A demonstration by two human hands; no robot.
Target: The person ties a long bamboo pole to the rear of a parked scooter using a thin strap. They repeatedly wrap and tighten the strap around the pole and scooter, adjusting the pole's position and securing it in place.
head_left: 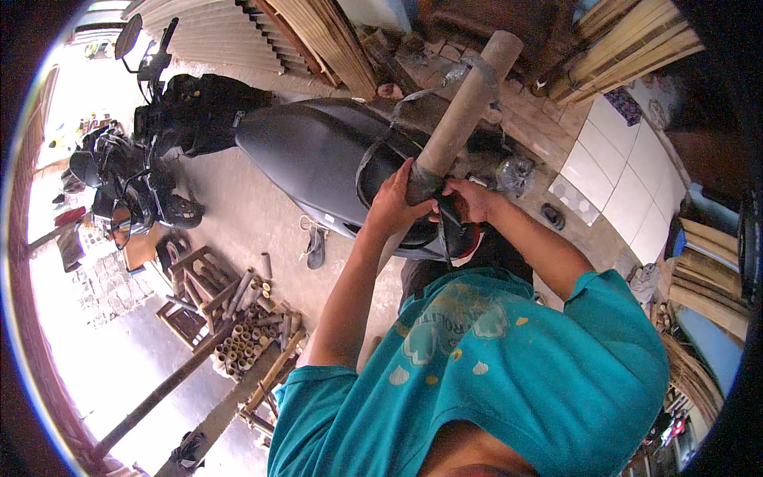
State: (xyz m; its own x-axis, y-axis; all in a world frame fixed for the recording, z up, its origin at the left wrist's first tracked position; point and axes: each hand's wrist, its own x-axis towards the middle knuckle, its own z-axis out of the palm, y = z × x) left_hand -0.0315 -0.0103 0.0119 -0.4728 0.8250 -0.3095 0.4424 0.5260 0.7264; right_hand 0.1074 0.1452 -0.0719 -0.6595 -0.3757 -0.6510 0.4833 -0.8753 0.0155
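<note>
A thick tan pole, which looks like bamboo, slants up and away over the rear of a black motorcycle seat. My left hand is closed round the lower part of this pole. Beside it my right hand is closed on a dark strap, close to the pole's dark-wrapped section. A long loop of the strap lies across the seat's tail, and another part is wound near the pole's far end. Some of my right fingers are hidden behind the pole.
Another motorcycle stands at the left. Cut bamboo tubes are piled by a wooden rack at lower left. Sandals lie on the floor. Bundled strips lean at far right, near white tiles.
</note>
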